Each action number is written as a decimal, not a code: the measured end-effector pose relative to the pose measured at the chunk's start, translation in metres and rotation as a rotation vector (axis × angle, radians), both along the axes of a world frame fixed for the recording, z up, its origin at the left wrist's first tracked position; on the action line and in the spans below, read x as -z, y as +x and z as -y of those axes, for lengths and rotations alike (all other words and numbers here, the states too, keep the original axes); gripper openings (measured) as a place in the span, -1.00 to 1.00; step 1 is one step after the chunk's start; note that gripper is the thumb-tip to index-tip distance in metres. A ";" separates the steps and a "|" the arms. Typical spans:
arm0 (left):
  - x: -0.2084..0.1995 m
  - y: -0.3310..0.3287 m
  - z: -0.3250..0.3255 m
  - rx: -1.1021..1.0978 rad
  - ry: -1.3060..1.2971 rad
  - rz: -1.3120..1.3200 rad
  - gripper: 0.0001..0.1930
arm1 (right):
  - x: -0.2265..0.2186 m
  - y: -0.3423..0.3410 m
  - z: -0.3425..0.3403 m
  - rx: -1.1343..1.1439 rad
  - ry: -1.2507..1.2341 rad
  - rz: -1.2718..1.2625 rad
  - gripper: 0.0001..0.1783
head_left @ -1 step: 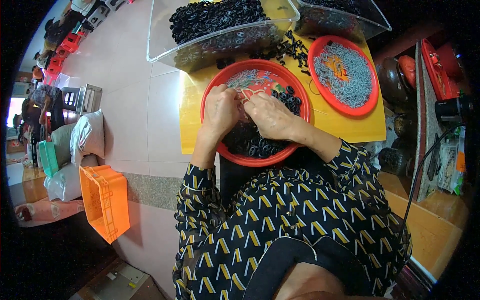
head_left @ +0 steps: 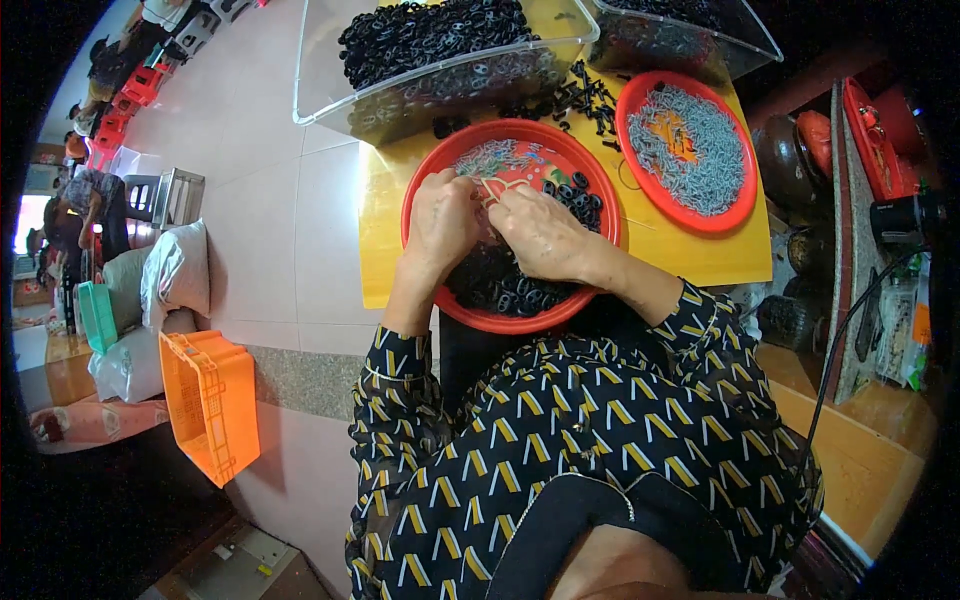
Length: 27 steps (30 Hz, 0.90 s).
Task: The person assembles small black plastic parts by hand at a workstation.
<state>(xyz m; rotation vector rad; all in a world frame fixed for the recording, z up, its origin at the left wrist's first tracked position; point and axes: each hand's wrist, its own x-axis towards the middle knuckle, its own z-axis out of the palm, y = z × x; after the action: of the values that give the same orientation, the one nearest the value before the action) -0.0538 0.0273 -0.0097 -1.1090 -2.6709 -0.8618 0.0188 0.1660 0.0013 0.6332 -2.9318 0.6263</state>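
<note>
Left hand [head_left: 440, 222], right hand [head_left: 543, 232] unmoved

A thin, pale strip [head_left: 492, 186] shows bent above a round red tray [head_left: 505, 324], where small grey screws [head_left: 488, 158] lie loose at far left and black oval pieces [head_left: 512, 298] heap along the right and near sides.

Probably a workshop: 2 clear bins [head_left: 400, 112] of black parts [head_left: 435, 40], 2 red trays [head_left: 556, 154] of small pieces [head_left: 712, 165], sacks [head_left: 178, 270], an orange crate [head_left: 232, 410].
</note>
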 end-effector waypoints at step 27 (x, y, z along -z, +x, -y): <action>-0.001 0.010 0.004 -0.094 0.105 0.009 -0.90 | -0.008 0.037 -0.028 0.285 -0.615 0.019 -0.87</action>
<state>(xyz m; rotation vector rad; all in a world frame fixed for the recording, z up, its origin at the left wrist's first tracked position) -0.0433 0.0232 -0.0089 -0.9516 -2.6276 -0.9791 0.0562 0.1941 0.0097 0.1382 -2.5424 1.3968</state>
